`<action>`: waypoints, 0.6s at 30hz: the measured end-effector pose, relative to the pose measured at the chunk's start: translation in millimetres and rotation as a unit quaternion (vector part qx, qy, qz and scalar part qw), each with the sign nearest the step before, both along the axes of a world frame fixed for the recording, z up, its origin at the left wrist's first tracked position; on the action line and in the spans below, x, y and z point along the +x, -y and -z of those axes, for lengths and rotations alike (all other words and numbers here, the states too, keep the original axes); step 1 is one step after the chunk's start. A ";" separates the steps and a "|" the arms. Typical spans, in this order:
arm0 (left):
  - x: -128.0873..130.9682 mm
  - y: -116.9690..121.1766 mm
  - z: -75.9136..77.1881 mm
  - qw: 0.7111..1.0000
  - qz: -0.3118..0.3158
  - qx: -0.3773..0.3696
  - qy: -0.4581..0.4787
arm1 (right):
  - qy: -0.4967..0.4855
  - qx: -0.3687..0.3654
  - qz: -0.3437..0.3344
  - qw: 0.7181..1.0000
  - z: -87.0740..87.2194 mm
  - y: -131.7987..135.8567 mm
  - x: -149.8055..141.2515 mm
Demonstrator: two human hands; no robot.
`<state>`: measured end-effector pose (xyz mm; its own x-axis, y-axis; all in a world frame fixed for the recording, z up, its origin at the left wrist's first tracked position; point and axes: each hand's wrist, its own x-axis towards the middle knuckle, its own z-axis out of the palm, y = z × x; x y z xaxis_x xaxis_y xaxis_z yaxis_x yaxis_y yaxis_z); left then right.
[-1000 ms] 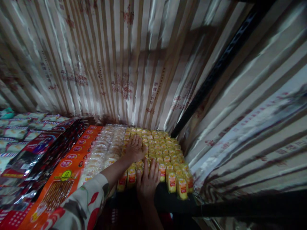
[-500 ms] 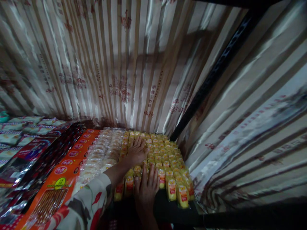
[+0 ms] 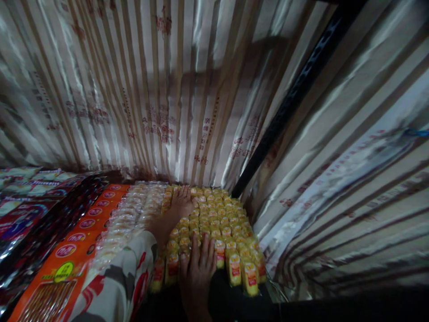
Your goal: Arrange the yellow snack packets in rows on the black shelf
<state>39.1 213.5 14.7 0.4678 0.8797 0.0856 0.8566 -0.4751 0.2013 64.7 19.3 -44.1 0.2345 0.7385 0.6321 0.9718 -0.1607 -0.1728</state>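
Observation:
Small yellow-wrapped snack packs (image 3: 214,219) with red labels stand in tight rows. My left hand (image 3: 182,203), its arm in a flowered sleeve, lies palm down on the tops at the back left of these rows, fingers stretched forward. Nearer to me, my right hand (image 3: 198,266) rests flat against the front of the rows, its fingers pointing away from me and spread a little. Neither hand grips a pack. The packs under both palms are hidden.
Left of the yellow packs run clear-wrapped pale snacks (image 3: 125,223), orange bags (image 3: 77,237) and dark shiny bags (image 3: 63,219). Striped printed sheeting (image 3: 187,112) hangs behind and to the right. A black slanted post (image 3: 284,116) rises at the back right corner.
My left hand has slid a little farther toward the back of the yellow packs. My right hand stays at the front edge. The view has shifted slightly to the right.

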 end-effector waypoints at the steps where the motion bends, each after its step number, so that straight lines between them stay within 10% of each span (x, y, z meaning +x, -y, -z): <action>1: 0.5 1.1 -1.8 1.000 -0.001 -0.001 -0.001 | -0.001 -0.002 0.001 1.000 -0.2 0.4 -0.3; 18: 14.4 38.1 -35.9 0.993 0.094 -0.053 0.047 | -0.017 0.023 0.016 0.999 -3.2 3.3 -3.6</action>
<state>53.5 175.4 50.6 0.6183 0.7844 0.0492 0.7301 -0.5964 0.3336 61.1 16.0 -41.0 0.2798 0.7010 0.6559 0.9596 -0.1832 -0.2135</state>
